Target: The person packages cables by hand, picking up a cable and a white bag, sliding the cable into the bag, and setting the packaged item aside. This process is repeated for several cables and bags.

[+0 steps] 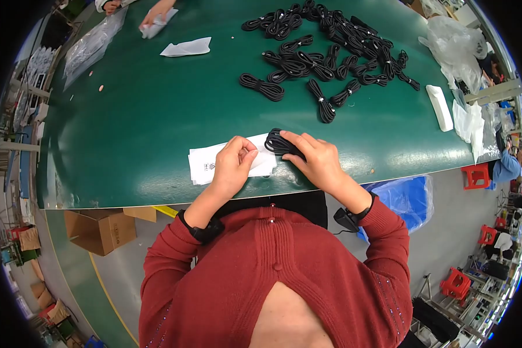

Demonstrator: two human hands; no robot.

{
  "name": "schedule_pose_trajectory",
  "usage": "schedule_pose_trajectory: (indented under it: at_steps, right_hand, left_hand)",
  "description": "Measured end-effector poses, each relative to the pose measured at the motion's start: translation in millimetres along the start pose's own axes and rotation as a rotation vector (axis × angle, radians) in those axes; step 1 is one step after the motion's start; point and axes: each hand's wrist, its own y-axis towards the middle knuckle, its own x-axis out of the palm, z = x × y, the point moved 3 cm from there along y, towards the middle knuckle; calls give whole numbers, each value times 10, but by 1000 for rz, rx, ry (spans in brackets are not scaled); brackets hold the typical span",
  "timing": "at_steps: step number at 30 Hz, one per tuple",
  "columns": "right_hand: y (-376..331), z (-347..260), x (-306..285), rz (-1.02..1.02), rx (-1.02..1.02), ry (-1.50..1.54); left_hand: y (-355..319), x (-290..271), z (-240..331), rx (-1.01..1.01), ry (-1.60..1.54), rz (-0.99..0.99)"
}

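My right hand (318, 160) is closed around a coiled black cable (277, 142) near the table's front edge. Its coil lies over the right end of a stack of white printed bags (202, 162). Thumb and fingers pinched together, my left hand (234, 164) is at the top bag, by the edge nearest the cable. Farther off, a large heap of similar coiled black cables (325, 52) lies on the green table (151, 110).
At the far left, another person's hand (156, 13) is on a white bag beside a clear plastic sheet (93, 46). One white bag (187, 47) lies nearby. Crumpled clear plastic (455, 46) and a white packet (439, 108) lie right. Below are a cardboard box (107, 232) and a blue bin (403, 200).
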Motion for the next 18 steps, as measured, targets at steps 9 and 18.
schedule_pose_trajectory:
  at_steps: [9, 18]
  right_hand:
    - [-119, -98, 110, 18, -77, -166]
    - [-72, -109, 104, -193, 64, 203]
  left_hand:
    - [18, 14, -41, 32, -48, 23]
    - [-19, -36, 296, 509, 206, -62]
